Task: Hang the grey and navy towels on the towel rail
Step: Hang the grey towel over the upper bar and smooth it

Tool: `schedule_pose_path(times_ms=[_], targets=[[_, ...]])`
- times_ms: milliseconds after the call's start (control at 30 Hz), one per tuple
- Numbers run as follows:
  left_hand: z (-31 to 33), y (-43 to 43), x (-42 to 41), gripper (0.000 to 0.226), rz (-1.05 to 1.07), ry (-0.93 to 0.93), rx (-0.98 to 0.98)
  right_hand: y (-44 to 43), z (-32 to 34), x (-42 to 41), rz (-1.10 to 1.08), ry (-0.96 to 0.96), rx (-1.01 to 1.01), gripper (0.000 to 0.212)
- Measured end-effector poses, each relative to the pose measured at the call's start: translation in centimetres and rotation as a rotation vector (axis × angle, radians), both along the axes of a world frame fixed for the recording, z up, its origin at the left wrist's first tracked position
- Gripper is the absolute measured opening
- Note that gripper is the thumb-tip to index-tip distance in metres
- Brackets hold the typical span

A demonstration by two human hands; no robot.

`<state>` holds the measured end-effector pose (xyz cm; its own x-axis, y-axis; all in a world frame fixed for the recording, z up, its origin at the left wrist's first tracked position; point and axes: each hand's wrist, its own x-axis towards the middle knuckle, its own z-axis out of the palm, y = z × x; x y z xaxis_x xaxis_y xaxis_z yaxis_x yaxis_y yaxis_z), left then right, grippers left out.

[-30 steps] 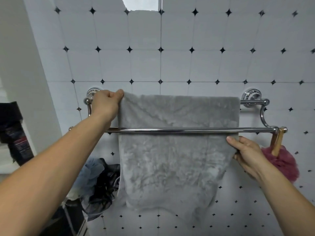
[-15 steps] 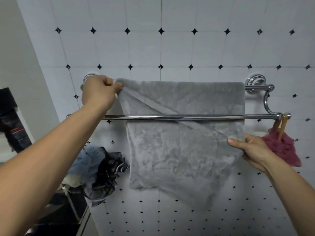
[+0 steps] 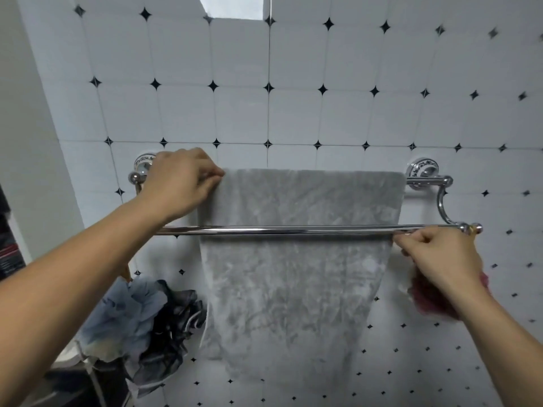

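The grey towel point(image 3: 296, 277) hangs over the back bar of the chrome double towel rail point(image 3: 293, 230) and drops behind the front bar. My left hand point(image 3: 179, 186) pinches the towel's top left corner at the back bar. Just under the front bar's right end, my right hand point(image 3: 440, 257) pinches the towel's right edge. No navy towel shows in this view.
A blue and black mesh bath sponge point(image 3: 138, 327) hangs low at the left of the tiled wall point(image 3: 293, 107). A dark red sponge point(image 3: 432, 301) hangs under the rail's right end, partly behind my right hand. A dark object point(image 3: 8, 248) sits at the left edge.
My right hand has risen along the towel's right edge to just under the front bar. The diagonal fold is gone and the towel hangs flatter. My left hand keeps its corner.
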<state>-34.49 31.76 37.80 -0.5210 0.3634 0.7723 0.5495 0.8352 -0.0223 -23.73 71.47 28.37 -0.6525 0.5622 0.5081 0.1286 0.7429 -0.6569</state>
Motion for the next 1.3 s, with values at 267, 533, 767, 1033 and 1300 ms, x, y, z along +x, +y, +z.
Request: schedule_pose_path(times_ms=[267, 533, 767, 1033, 1300], targets=[[1.4, -1.2, -1.2, 0.015, -0.015, -0.070, -0.076, -0.8, 5.0, -1.5, 0.085, 0.183, 0.252, 0.013], [3.4, -0.2, -1.1, 0.022, 0.216, 0.142, -0.338, -3.2, 10.6, -6.6, 0.189, -0.052, 0.716, 0.017], [5.0, 1.1, -2.7, 0.016, 0.310, -0.101, -0.098, -3.0, 11.9, -7.8, 0.188, -0.121, 0.619, 0.019], [3.5, -0.8, -2.5, 0.012, -0.168, -0.483, 0.066, 0.5, 10.5, -5.4, -0.160, 0.014, 0.274, 0.043], [3.1, 0.0, -1.2, 0.011, -0.026, -0.102, -0.290, 1.3, 8.7, -5.7, 0.175, 0.087, -0.244, 0.032]])
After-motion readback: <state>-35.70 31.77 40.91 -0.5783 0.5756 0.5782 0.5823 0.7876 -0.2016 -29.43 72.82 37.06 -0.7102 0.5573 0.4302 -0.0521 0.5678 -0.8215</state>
